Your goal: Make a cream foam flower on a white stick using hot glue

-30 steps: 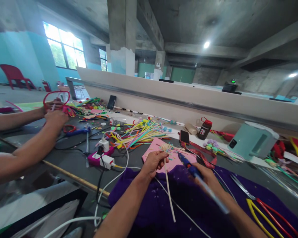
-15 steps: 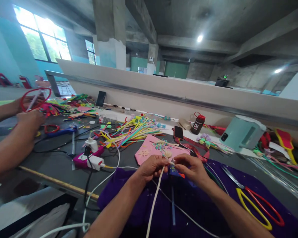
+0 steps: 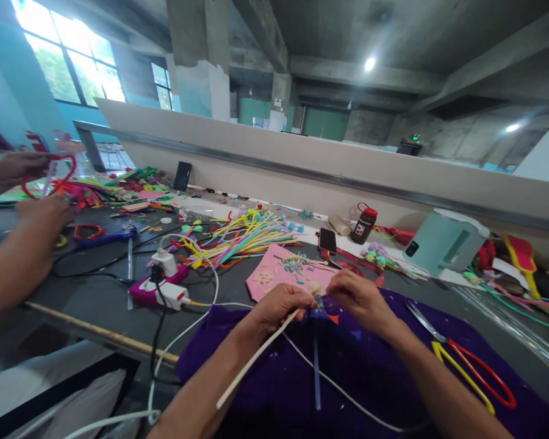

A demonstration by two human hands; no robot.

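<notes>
Slim cream stem (image 3: 259, 355), now at a flatter slant, in left hand (image 3: 281, 306)

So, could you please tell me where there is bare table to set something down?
A small patch lies between the white cable and pink mat; another lies left of the purple power strip, behind the wooden edge. It is crowded around the coloured stems and left hand.

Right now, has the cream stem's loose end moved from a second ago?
Yes: the loose end of the cream stem has swung left, nearer the magenta power strip.
</notes>
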